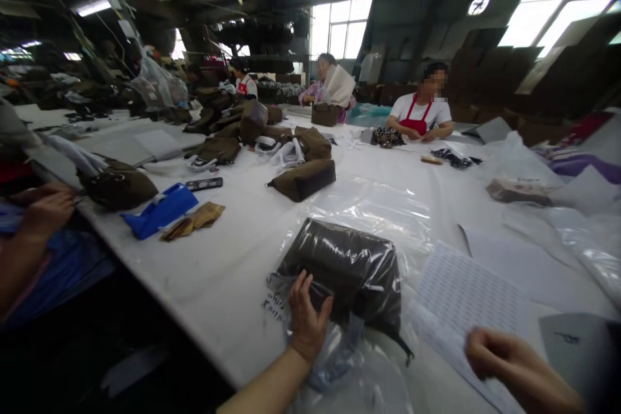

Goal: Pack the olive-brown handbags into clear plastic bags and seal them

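Observation:
A dark olive fabric bag (347, 252) lies inside a clear plastic bag (383, 207) on the white table in front of me. My left hand (308, 317) rests on its near left side, fingers stretched out and thumb apart. Loose clear plastic is bunched below that hand. To the right is a white sheet with rows of small printed labels (473, 288). Over the sheet's near right part, my right hand (502, 356) is closed with curled fingers; whatever may be between the fingertips is hidden.
Farther up the table lie several olive bags (305, 179), a blue object (162, 210), brown paper pieces (194, 221) and a dark phone-like device (204, 184). Another person's hands (46, 207) are at the left edge. Several people work across the table. Plastic wrapping (519, 158) lies right.

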`<state>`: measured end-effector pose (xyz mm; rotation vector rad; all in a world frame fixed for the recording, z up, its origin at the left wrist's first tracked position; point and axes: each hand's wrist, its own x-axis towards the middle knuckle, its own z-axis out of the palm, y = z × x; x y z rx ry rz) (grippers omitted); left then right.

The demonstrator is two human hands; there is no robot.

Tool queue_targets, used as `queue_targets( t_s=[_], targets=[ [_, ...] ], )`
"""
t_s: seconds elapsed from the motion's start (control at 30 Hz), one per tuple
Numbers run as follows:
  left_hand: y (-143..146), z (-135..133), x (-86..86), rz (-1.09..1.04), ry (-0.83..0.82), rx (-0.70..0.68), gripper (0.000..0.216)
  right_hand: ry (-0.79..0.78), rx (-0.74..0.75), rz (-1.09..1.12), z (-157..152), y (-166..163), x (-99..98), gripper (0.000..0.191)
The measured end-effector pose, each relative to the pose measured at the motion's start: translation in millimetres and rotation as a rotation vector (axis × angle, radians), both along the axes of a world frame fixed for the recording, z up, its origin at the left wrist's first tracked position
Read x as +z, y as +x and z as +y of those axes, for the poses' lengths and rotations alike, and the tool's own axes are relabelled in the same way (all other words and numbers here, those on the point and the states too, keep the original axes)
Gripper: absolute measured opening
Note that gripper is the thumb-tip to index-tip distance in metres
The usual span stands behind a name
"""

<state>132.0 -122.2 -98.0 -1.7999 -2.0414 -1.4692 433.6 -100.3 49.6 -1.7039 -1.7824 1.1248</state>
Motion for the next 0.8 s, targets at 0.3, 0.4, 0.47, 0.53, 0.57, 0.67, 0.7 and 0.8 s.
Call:
queue_targets(
  t_s=[0.3, 0.4, 0.47, 0.53, 0.57, 0.67, 0.7, 0.8],
  targets=[
    [-1.7, -1.0, -2.7, -0.109, 0.018, -0.047, 0.062, 0.317, 0.856, -0.604, 58.6, -230.8, 9.8, 0.016],
    [-2.5, -2.2, -1.1, -0.152, 0.017, -0.046, 0.062, 0.371, 0.782, -0.741, 67.3, -256.3, -2.1, 0.015],
    [-3.0, -3.2, 0.9, -0.177, 0.002, -0.058, 0.059, 0.388, 0.708, -0.822, 81.4, -249.7, 0.0, 0.022],
    [-3.5, -4.1, 2.4, -0.206, -0.017, -0.069, 0.051, 0.391, 0.605, -0.899, 98.5, -224.0, 8.2, 0.036],
    [-3.9, -4.2, 2.8, -0.224, -0.024, -0.067, 0.047, 0.402, 0.545, -0.933, 104.7, -204.8, 12.6, 0.041],
    [-6.3, -0.3, 2.8, -0.276, -0.021, -0.052, 0.040, 0.625, 0.458, -0.918, 96.6, -134.7, 15.9, 0.041],
    [-7.7, 3.4, 2.6, -0.280, -0.015, -0.063, 0.039, 0.781, 0.511, -0.857, 83.4, -111.9, 11.4, 0.045],
    [-13.4, 24.0, 3.9, -0.244, 0.001, -0.156, 0.040, 1.209, 0.886, -0.751, 27.2, -62.7, -22.2, 0.046]
  ],
)
